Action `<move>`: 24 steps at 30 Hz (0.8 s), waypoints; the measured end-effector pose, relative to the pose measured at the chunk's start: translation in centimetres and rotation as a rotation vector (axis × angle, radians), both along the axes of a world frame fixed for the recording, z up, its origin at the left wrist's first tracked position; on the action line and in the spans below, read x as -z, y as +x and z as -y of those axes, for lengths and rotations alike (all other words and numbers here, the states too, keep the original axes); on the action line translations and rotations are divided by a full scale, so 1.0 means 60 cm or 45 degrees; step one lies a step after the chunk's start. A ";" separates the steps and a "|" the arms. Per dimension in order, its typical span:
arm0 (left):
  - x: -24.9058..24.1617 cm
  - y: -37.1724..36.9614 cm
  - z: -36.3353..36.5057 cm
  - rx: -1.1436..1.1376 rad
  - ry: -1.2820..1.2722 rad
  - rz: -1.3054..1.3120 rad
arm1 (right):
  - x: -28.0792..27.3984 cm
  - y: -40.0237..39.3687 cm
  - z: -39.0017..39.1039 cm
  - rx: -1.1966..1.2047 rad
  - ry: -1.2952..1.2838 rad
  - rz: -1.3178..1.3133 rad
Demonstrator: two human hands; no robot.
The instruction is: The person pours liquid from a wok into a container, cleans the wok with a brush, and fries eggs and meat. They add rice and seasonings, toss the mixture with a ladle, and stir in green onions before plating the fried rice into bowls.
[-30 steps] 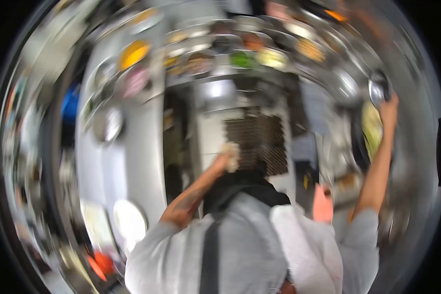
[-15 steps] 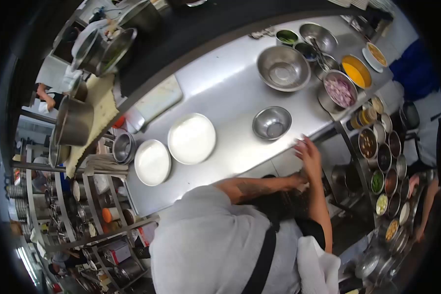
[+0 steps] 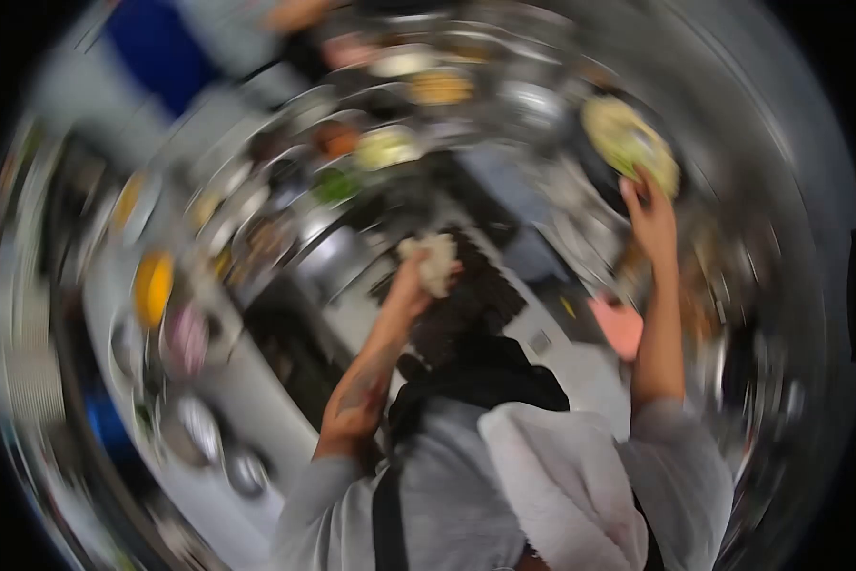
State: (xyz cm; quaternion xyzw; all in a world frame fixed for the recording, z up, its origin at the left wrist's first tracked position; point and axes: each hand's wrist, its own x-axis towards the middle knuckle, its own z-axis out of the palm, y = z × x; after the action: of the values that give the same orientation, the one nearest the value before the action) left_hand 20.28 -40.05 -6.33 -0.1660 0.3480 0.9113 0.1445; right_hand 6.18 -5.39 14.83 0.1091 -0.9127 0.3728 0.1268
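Observation:
My left hand (image 3: 411,287) is closed around a crumpled off-white cloth (image 3: 434,265), held low in front of my body above the dark floor mat. My right hand (image 3: 652,214) reaches up to a dark pan (image 3: 594,176). Its fingers are bent together at the lower edge of a round, pale yellow food (image 3: 637,133) with some green on it. Motion blur hides whether they pinch the food or something small. A white towel (image 3: 551,447) hangs over my shoulder.
Several containers of ingredients stand ahead, among them chopped greens (image 3: 335,186) and a pale yellow chopped ingredient (image 3: 390,149). The steel counter (image 3: 209,476) with metal bowls lies to my left. A pink piece (image 3: 618,325) sits right of centre. Another person's arm (image 3: 299,13) shows at the top.
My view has swung right, from the counter with white plates to the ingredient containers and pan. My right hand, empty over the counter's edge before, is now at the food. The cloth now shows clearly.

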 end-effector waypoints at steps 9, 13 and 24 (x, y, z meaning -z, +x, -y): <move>-0.058 -0.396 -0.373 0.698 0.069 -0.016 | 0.216 -0.137 -0.313 0.281 -1.749 1.256; -0.083 -0.540 -0.517 0.736 0.083 0.264 | 0.193 -0.173 -0.311 0.340 -1.726 1.102; 0.029 -0.670 -0.648 0.701 -0.063 0.355 | 0.350 -0.092 -0.205 0.907 0.806 -0.459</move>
State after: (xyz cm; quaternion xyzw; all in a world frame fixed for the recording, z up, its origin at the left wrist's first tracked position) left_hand -19.94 -1.19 -8.08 -0.1923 0.3787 0.7976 0.4283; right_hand 0.67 6.93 -6.17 -0.1133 -0.9251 -0.0132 0.3622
